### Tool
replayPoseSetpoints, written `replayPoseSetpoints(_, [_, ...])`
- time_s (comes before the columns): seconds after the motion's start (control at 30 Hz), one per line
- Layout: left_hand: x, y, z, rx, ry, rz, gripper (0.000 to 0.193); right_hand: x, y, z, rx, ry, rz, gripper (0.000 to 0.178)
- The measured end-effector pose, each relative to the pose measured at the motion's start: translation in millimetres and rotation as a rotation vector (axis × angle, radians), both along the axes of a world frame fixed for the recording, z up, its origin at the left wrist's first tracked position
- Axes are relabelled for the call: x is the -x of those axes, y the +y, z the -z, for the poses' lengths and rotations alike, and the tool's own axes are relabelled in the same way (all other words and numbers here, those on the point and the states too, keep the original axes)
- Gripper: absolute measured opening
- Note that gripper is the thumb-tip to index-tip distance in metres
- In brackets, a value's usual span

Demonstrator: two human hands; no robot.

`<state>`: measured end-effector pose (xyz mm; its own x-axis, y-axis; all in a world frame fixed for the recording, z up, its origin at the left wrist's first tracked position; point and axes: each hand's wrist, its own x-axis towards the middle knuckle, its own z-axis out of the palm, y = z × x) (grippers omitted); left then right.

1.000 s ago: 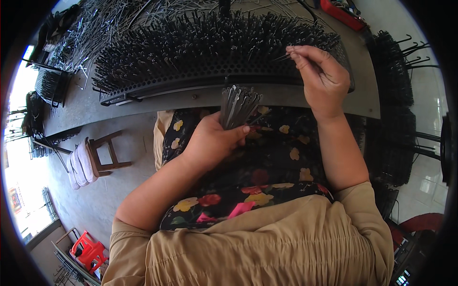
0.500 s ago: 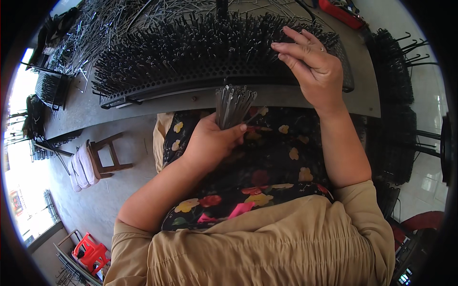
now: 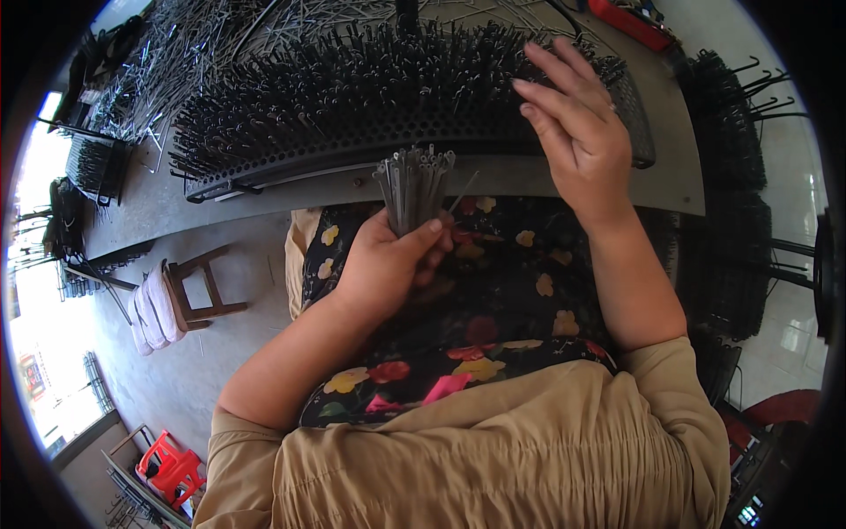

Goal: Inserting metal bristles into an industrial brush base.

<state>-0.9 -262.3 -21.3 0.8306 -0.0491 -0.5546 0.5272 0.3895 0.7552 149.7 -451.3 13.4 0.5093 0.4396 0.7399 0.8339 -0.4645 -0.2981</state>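
My left hand (image 3: 381, 269) is wrapped round a bundle of thin grey metal rods (image 3: 409, 194) with small looped ends, held upright just before the table edge. One rod slants out to the right of the bundle. Over the right end of a long perforated black rack (image 3: 304, 160), my right hand (image 3: 589, 150) is raised with its fingers stretched and apart; I see nothing in it. The rack is densely filled with upright dark hooked rods (image 3: 352, 88), and my right fingertips are at or just above them; contact cannot be made out.
Loose metal rods (image 3: 198, 66) lie heaped at the table's far left. A red container (image 3: 630, 25) sits at the far right corner. Dark racks of hooked rods (image 3: 723, 203) stand to the right. On the left are a wooden stool (image 3: 207, 286) and a red plastic stool (image 3: 172, 467).
The rod bundle in my left hand has tipped leftward and risen slightly. My right hand has shifted a little, its fingers pointing more upright and spread.
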Motion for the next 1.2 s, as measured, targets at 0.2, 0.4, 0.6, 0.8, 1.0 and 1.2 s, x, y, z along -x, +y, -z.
replayPoseSetpoints(0.2, [-1,-2,-1,0.066,-0.038,-0.056,0.013,53,9,6,-0.439,1.3,-0.244,0.019])
replayPoseSetpoints(0.4, [-8,-7,-11,0.038,0.019,0.009,0.015,31,3,-6,-0.577,1.026,-0.129,0.017])
replayPoseSetpoints(0.6, [-5,-11,-2,-0.058,0.023,0.017,0.02,-9,-8,-1,-0.521,0.243,-0.066,0.021])
replayPoseSetpoints(0.8, [-6,-12,-2,-0.088,0.006,0.0,0.014,-4,-3,3,-0.176,0.132,0.086,0.017])
replayPoseSetpoints(1.0, [-5,-11,0,-0.065,0.006,-0.057,0.007,-1,-6,8,-0.019,-0.148,0.004,0.015])
replayPoseSetpoints(1.2, [-2,-14,-2,-0.029,-0.032,-0.034,0.009,49,8,22,-0.349,1.241,-0.269,0.016])
